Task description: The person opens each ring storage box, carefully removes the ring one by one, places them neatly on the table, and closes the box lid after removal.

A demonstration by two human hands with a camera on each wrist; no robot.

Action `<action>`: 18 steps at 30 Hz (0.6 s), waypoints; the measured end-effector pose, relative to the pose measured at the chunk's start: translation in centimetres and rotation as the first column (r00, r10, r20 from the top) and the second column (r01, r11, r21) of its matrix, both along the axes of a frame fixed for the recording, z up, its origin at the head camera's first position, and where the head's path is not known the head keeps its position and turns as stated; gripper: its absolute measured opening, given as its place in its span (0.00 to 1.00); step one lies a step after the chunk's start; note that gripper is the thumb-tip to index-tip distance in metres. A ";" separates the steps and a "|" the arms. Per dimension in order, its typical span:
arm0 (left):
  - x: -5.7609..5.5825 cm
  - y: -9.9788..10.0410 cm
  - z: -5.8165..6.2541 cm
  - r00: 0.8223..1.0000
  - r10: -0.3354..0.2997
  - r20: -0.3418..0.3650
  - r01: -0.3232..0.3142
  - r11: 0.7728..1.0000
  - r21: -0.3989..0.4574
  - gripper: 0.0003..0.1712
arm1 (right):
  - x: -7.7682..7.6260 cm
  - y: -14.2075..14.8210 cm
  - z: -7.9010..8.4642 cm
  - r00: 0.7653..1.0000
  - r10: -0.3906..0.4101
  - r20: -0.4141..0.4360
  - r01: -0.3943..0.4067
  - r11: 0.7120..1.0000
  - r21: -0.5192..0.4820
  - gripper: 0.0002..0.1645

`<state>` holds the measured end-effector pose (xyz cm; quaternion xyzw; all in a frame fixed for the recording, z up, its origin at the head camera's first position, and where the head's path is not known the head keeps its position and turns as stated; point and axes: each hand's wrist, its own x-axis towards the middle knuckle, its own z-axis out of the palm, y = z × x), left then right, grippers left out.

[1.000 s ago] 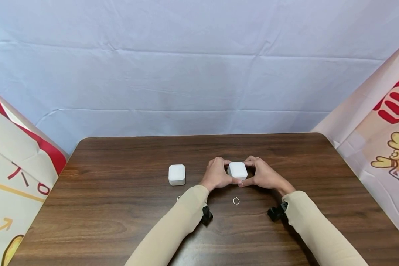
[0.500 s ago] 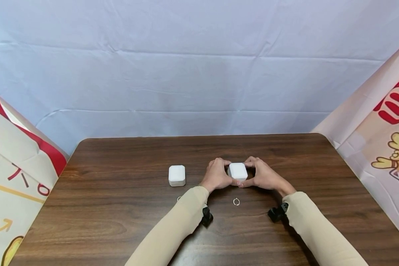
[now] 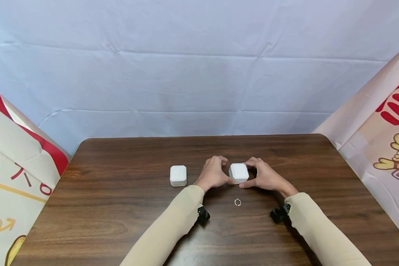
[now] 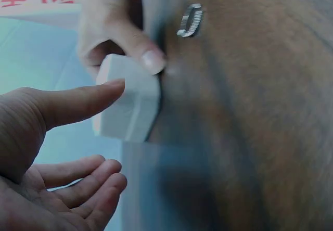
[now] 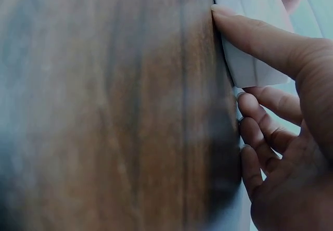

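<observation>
A small white jewelry box point(image 3: 239, 173) with cut corners stands on the table between my hands. In the left wrist view a seam runs across the side of the jewelry box point(image 4: 136, 103). My right hand point(image 3: 265, 176) holds this box from the right, thumb at its near side and fingers at its far side. To the left, my left hand point(image 3: 214, 173) has its fingers spread apart from the box, with the thumb tip close to its near corner; whether it touches is unclear. Nearer me lies a thin silver ring point(image 3: 237, 202), also clear in the left wrist view.
A second white box point(image 3: 178, 176) stands on the left, apart from my left hand. The dark wooden table point(image 3: 119, 192) reaches back to a pale cloth backdrop point(image 3: 199, 81). Printed cloths hang at both sides. Each wrist carries a black camera mount.
My left hand has eased away from the box to the left, its fingers parting from it. My right hand keeps its hold. A second ring, earlier peeking out beside my left sleeve, is now hidden.
</observation>
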<state>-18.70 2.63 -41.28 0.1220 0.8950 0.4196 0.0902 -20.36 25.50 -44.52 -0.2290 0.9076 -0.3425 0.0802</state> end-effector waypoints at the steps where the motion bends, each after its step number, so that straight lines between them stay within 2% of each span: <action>1: 0.1 -0.2 0.3 1.000 0.005 0.005 -0.005 1.000 0.003 0.40 | 0.0 0.0 0.0 1.000 -0.001 -0.001 0.001 1.000 -0.001 0.38; 8: 0.4 -2.6 2.6 0.999 0.049 -0.001 -0.049 0.999 -0.010 0.37 | 0.0 0.1 -0.1 1.000 0.017 -0.021 -0.017 1.000 0.016 0.42; 13: 0.6 -5.1 4.1 0.992 0.079 -0.093 -0.080 0.997 -0.008 0.36 | 0.6 0.3 0.3 0.998 0.011 -0.056 -0.010 1.000 0.027 0.46; 18: 0.7 -8.4 4.7 0.976 0.119 -0.183 -0.123 0.992 -0.011 0.34 | 1.4 0.8 1.4 0.999 -0.022 -0.046 0.021 1.000 -0.019 0.50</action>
